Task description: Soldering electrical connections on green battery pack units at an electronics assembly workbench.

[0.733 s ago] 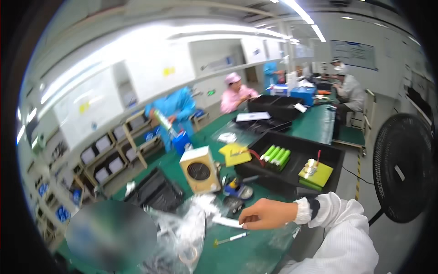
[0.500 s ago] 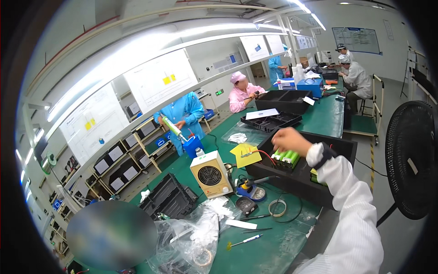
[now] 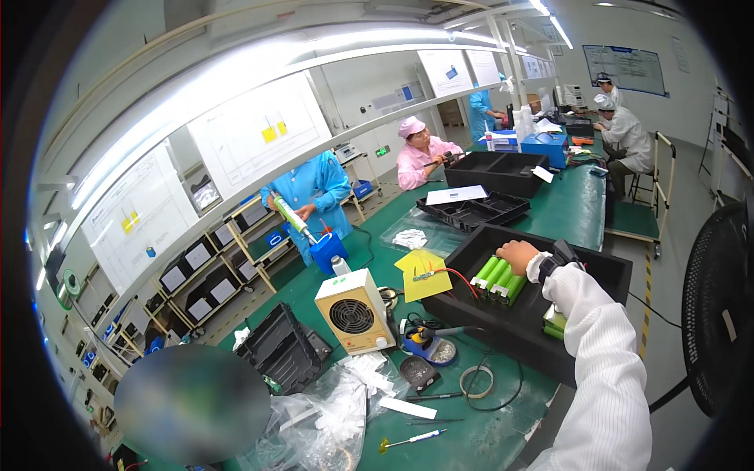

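Observation:
My right hand (image 3: 518,255) reaches in from the lower right, in a white sleeve with a dark band at the wrist. Its fingers are curled down at the upper end of a green battery pack (image 3: 498,280), made of several cylindrical cells side by side; the fingertips are hidden. That pack sits in a black open box (image 3: 514,330), with a red wire running from it to a small board (image 3: 428,275) on a yellow sheet (image 3: 414,288). Another green pack (image 3: 554,321) lies nearer, partly behind my forearm. My left hand does not appear.
A cream fan unit (image 3: 353,310), a soldering iron stand (image 3: 430,349), a tape ring (image 3: 477,382) and a screwdriver (image 3: 414,439) lie on the green bench. Plastic bags (image 3: 314,424) and a black case (image 3: 283,349) are at left. A black fan (image 3: 715,306) stands right. Co-workers sit and stand beyond.
My right hand has come down from above the green battery pack to its upper right end. The view has shifted slightly.

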Demonstrator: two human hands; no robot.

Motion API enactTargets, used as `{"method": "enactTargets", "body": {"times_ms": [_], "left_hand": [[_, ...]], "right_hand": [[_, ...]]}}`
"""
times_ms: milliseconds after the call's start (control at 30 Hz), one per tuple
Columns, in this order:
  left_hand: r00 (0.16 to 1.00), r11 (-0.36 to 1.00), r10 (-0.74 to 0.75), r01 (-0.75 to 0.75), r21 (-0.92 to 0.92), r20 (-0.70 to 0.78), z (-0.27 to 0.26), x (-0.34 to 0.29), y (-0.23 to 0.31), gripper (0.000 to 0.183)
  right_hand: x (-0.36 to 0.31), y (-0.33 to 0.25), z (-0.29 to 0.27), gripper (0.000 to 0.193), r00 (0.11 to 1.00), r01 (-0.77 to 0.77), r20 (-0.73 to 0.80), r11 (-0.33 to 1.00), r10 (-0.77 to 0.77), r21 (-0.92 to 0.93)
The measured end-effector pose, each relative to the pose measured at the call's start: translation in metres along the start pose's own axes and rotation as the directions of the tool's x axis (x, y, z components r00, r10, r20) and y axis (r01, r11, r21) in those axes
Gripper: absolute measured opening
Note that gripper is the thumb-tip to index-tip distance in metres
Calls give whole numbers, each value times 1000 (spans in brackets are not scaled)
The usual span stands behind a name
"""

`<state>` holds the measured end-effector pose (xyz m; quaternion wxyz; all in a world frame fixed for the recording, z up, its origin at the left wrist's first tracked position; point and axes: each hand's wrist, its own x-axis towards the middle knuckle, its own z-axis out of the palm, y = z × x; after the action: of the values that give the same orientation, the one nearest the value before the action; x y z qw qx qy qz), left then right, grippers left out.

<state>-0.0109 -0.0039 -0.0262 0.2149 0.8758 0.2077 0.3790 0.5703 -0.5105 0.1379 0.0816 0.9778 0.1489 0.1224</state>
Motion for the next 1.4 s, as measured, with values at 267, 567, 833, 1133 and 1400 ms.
{"method": "enactTargets", "body": {"times_ms": [267,567,833,1133,1400], "left_hand": [[994,984,61,-75,162,95,-4,14,8,15],[994,971,-77,58,230,75,-5,19,36,11],[999,980,35,-35,194,5,2,11,29,9],[997,979,66,-56,195,-46,-1,17,35,9],[997,990,11,-22,141,82,-11,25,41,11]], "right_hand": [[66,-32,26,40,907,171,408,977,-106,-126],[77,-16,47,83,856,336,425,941,-293,-29],[86,-25,43,70,842,286,509,948,-179,-139],[68,-24,21,77,868,340,441,922,-231,-186],[19,-10,-13,79,913,407,160,872,-376,-273]]}}
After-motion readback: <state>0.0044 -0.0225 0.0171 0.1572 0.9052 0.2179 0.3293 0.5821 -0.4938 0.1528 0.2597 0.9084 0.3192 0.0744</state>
